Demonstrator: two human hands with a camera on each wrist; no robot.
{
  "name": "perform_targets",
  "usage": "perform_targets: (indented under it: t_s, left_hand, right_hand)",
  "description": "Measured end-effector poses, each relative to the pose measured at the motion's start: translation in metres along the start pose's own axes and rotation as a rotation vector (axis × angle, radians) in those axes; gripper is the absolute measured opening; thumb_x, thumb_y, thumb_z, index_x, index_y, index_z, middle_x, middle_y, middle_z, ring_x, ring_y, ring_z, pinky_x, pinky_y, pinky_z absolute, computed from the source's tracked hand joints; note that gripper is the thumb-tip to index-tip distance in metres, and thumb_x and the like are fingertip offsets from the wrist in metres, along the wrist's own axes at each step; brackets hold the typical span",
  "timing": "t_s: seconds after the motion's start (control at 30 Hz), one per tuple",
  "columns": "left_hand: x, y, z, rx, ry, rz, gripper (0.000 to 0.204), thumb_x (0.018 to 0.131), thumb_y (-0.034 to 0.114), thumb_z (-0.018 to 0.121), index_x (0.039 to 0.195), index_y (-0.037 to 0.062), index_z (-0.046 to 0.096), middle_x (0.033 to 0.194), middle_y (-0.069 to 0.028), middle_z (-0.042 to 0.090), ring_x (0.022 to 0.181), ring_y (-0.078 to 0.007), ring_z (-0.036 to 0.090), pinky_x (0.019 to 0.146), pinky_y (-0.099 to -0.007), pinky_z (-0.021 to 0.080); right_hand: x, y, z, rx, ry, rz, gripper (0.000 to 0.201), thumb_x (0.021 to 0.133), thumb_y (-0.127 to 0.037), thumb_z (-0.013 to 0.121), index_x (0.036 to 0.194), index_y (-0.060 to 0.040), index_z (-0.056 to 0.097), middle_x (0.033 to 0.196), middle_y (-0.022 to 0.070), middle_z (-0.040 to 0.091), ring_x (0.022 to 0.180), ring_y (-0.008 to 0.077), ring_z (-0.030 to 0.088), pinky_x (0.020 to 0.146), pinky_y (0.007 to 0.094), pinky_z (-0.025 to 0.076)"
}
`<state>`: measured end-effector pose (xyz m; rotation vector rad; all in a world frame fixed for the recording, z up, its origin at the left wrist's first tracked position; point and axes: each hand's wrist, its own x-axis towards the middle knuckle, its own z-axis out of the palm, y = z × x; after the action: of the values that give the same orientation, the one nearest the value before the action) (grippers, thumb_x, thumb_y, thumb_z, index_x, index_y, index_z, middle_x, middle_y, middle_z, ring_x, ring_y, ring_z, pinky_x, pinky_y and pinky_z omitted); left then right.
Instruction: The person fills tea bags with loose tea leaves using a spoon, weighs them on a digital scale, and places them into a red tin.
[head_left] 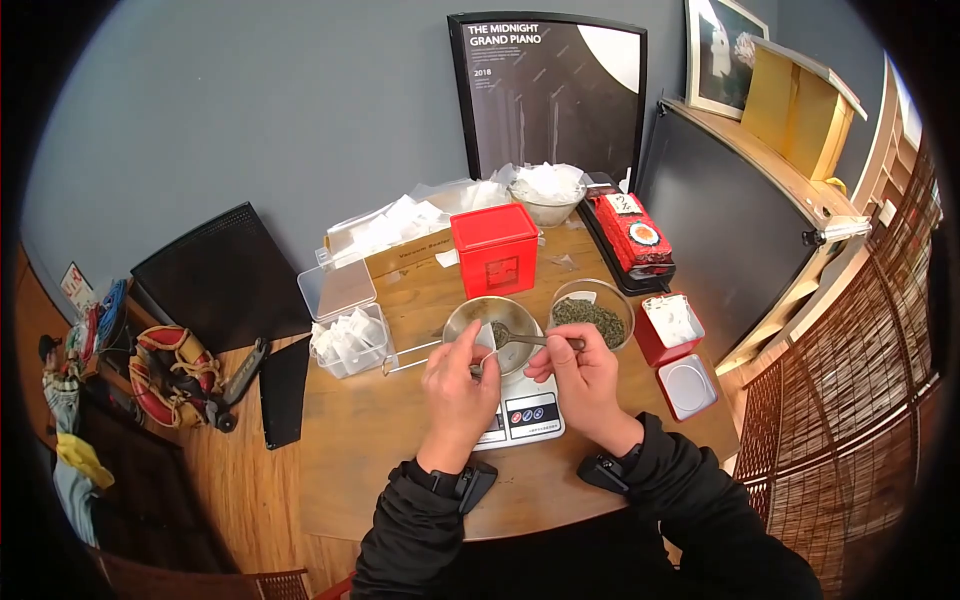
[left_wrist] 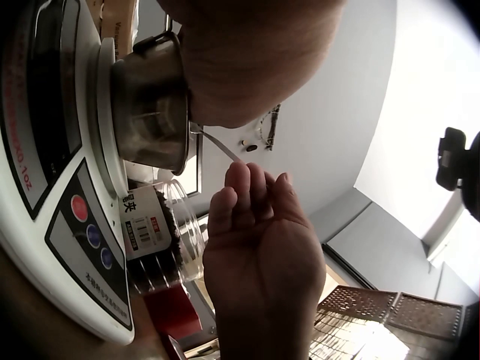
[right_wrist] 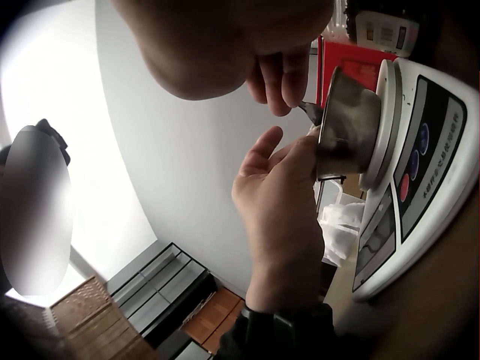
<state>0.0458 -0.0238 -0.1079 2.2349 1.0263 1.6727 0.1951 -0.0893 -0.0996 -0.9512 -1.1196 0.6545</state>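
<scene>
My left hand (head_left: 462,390) pinches a small white tea bag (head_left: 486,336) over the metal bowl (head_left: 458,322). The right hand (head_left: 588,380) holds a spoon (head_left: 528,340) by its handle, its bowl end right at the bag with dark dried leaves on it. The metal bowl has a long wire handle and stands on a white kitchen scale (head_left: 548,430). Beside it, behind the right hand, is a clear jar (head_left: 630,312) of dried green leaves, labelled in the left wrist view. In the right wrist view the left fingers overlap the bowl's rim.
A clear box (head_left: 350,366) of white bags stands at left. Behind the bowl is a closed red tin (head_left: 497,255). An open red tin (head_left: 665,352) and its lid (head_left: 687,388) are at right. More white bags, a glass bowl (head_left: 548,212) and a red package (head_left: 632,235) line the back.
</scene>
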Motion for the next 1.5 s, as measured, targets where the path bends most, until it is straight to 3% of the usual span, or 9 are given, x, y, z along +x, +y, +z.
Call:
perform_targets:
  t_s: [0.2,0.57,0.77,0.9,0.97,1.5]
  left_hand:
    - [-0.001,-0.002,-0.001,-0.007,0.034,-0.013,0.044,0.073,-0.003,0.071,0.117,0.0002,0.065,0.075,-0.006,0.07,0.072,-0.0252,0.068,0.081,-0.0376,0.053]
    - [-0.001,-0.002,-0.001,-0.011,0.03,-0.014,0.046,0.075,-0.001,0.071,0.12,0.0024,0.064,0.076,-0.0045,0.07,0.073,-0.0244,0.068,0.084,-0.039,0.052]
    - [-0.001,-0.003,0.0,-0.039,0.031,-0.014,0.045,0.075,-0.001,0.07,0.12,0.0022,0.064,0.076,-0.0044,0.07,0.075,-0.0254,0.068,0.082,-0.0391,0.052]
    - [-0.001,-0.005,0.0,-0.035,0.039,-0.023,0.045,0.076,0.0,0.071,0.12,0.0026,0.064,0.077,-0.0044,0.071,0.075,-0.0259,0.068,0.082,-0.0391,0.052]
    - [-0.001,-0.005,-0.001,-0.029,0.034,-0.016,0.046,0.075,-0.001,0.074,0.12,0.001,0.064,0.081,-0.0064,0.073,0.078,-0.0251,0.067,0.074,-0.0372,0.054]
    - [0.0,-0.005,-0.002,-0.043,0.044,-0.029,0.047,0.075,0.0,0.074,0.12,0.004,0.064,0.08,-0.0061,0.072,0.075,-0.0269,0.067,0.072,-0.0387,0.054]
  right_hand:
    - [0.001,-0.009,0.003,0.036,0.028,-0.042,0.02,0.105,-0.016,0.054,0.109,0.0026,0.054,0.083,0.009,0.068,0.073,0.0128,0.068,0.065,0.0257,0.055]
    - [0.004,-0.017,0.003,-0.27,-0.018,-0.147,0.018,0.104,-0.017,0.055,0.107,0.0013,0.055,0.08,0.007,0.066,0.07,0.0111,0.066,0.064,0.0244,0.055]
    - [0.008,-0.021,0.009,-0.289,-0.012,-0.193,0.014,0.101,-0.012,0.06,0.103,0.0016,0.057,0.074,0.0066,0.067,0.067,0.0099,0.065,0.06,0.025,0.052]
    - [0.013,-0.024,0.011,-0.304,-0.028,-0.186,0.013,0.101,-0.012,0.06,0.103,0.0011,0.057,0.073,0.0062,0.067,0.066,0.0101,0.065,0.06,0.0248,0.052]
    - [0.015,-0.027,0.011,-0.366,-0.048,-0.18,0.013,0.101,-0.012,0.06,0.102,0.0012,0.058,0.071,0.0058,0.066,0.064,0.0104,0.065,0.06,0.0249,0.052]
    - [0.021,-0.041,0.014,-0.439,-0.075,-0.177,0.017,0.102,-0.016,0.059,0.1,0.0004,0.058,0.068,0.0046,0.064,0.06,0.01,0.063,0.055,0.0252,0.05]
